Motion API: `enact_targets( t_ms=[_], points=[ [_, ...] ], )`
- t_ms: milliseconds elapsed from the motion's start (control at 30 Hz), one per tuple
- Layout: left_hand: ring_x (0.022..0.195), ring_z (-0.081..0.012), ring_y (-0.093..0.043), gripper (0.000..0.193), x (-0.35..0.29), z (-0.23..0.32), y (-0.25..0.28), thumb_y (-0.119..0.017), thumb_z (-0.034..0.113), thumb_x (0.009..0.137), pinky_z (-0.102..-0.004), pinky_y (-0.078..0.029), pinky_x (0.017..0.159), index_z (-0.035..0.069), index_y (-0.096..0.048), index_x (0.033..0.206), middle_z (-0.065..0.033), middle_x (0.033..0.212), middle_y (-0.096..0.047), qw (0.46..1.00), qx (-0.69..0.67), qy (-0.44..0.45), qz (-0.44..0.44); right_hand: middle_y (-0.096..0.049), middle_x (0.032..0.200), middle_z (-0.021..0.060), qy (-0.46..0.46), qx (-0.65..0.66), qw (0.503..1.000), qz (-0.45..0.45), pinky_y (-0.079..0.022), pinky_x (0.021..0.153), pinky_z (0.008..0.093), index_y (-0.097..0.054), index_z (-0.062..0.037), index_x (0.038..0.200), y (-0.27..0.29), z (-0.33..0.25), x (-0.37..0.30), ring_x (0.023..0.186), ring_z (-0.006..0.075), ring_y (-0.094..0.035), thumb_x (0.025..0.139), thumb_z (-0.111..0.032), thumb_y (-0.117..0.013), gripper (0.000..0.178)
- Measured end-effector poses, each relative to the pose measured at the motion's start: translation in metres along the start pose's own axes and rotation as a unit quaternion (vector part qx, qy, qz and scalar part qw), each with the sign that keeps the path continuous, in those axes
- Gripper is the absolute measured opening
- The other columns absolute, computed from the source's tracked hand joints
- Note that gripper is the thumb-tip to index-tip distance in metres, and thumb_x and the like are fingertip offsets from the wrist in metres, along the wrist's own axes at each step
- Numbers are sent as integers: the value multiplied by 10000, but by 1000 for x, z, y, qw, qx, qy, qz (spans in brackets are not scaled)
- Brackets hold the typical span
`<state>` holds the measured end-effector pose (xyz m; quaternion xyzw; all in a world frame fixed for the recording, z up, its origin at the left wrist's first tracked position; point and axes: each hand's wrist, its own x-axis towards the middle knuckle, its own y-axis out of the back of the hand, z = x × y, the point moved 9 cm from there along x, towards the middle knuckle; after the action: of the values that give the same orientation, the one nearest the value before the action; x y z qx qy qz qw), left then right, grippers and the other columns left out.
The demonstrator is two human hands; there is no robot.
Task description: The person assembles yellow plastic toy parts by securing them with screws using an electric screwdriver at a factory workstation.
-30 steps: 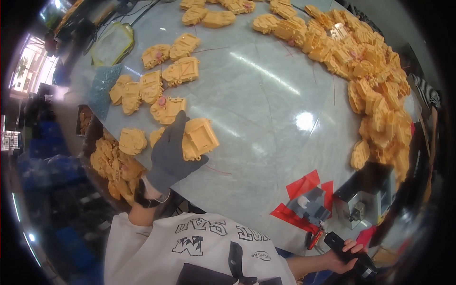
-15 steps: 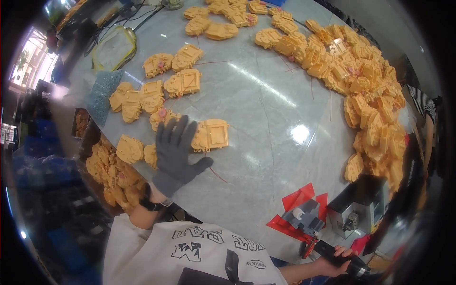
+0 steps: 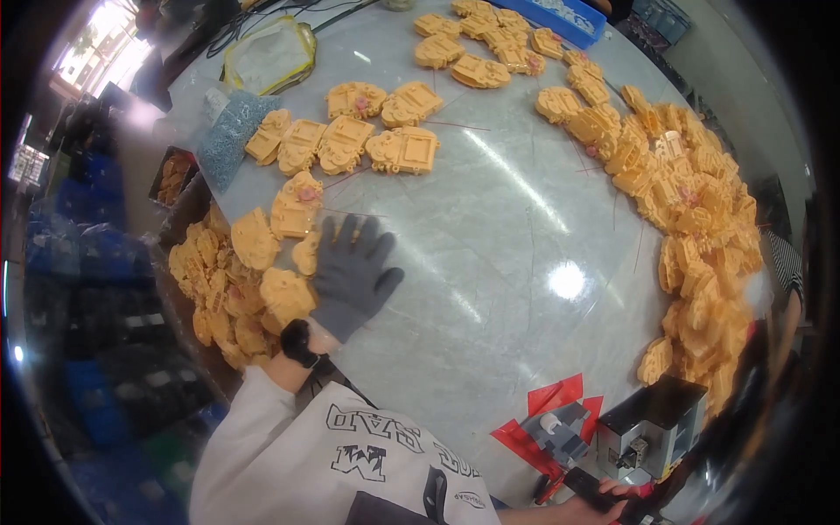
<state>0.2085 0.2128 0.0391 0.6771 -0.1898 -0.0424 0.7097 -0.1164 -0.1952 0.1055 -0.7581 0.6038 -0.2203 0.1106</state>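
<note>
Some shirt lettering (image 3: 359, 464), left hand (image 3: 354, 276) beside orange parts (image 3: 287, 296)

"What sort of place is this?"
"A workshop, or small factory."
"What gives it away?"
"Look-alike orange plastic casings (image 3: 691, 210) heaped along a grey tabletop (image 3: 490, 306), a second pile (image 3: 223, 297) by its left edge, a bag of small bluish pieces (image 3: 236, 136), a blue tray (image 3: 560, 33)."
"Anything else?"
"A gloved left hand (image 3: 354, 276), and a black tool (image 3: 584, 486) in the right hand (image 3: 604, 504)."
</note>
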Motion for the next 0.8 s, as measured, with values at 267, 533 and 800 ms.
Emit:
enact_targets(
  t_ms=[267,533,800],
  points=[
    [1029,-374,-482,244,-97,-178,31,-602,162,758,-457,-348,956,48,-581,972,-156,1078,-559,971,-3,126,202,-475,652,94,-28,22,998,45,-361,444,250,-502,6,852,-35,12,-3,517,195,-460,698,-184,-588,259],
    [1152,-340,-409,507,47,-74,87,-631,380,769,-473,-253,1014,91,-528,1172,-151,1221,-459,960,-112,2,256,-479,666,91,-52,49,997,19,-360,455,247,-501,5,878,-45,10,-6,545,188,-467,706,-174,-589,263],
    [1301,-392,-228,789,232,-53,-29,-546,639,679,-608,-85,1015,205,-407,1322,-170,1425,-251,991,29,116,-63,-460,684,93,-49,101,991,-75,-376,559,303,-474,-2,861,-51,-7,0,554,209,-447,725,-174,-567,238]
  ],
)
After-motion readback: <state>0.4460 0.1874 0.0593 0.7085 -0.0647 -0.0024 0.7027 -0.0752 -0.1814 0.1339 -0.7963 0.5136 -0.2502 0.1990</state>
